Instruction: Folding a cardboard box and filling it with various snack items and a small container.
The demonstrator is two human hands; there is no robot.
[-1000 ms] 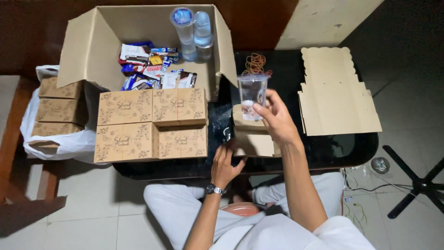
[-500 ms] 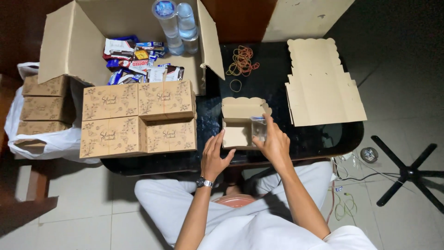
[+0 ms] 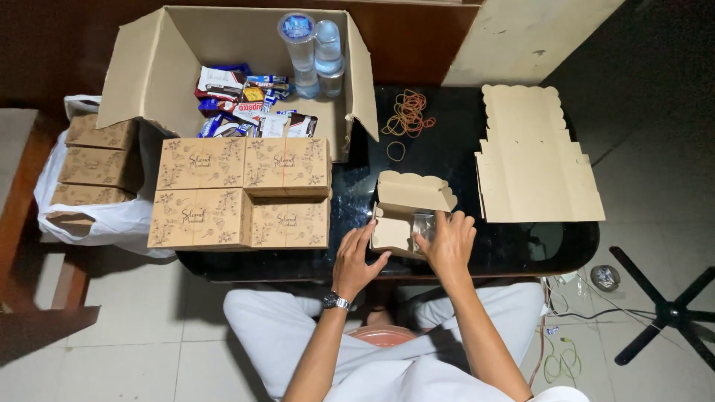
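A small open kraft snack box [image 3: 406,212] sits on the black table [image 3: 462,156] right in front of me, its scalloped lid standing up. My right hand [image 3: 447,242] holds a clear plastic water cup [image 3: 424,225] down inside the box. At the box's near left corner rests my left hand [image 3: 357,260], a watch on its wrist, fingers spread against the cardboard.
A big open carton [image 3: 156,67] at the back holds snack packets [image 3: 246,97] and stacked water cups [image 3: 309,45]. Closed printed boxes [image 3: 238,193] stand left; more fill a white bag [image 3: 82,160]. Flat box blanks [image 3: 532,156] lie right, rubber bands [image 3: 406,115] behind.
My right hand brought the clear cup down from in front of me into the small box. My left hand rose from the table edge to the box's left side.
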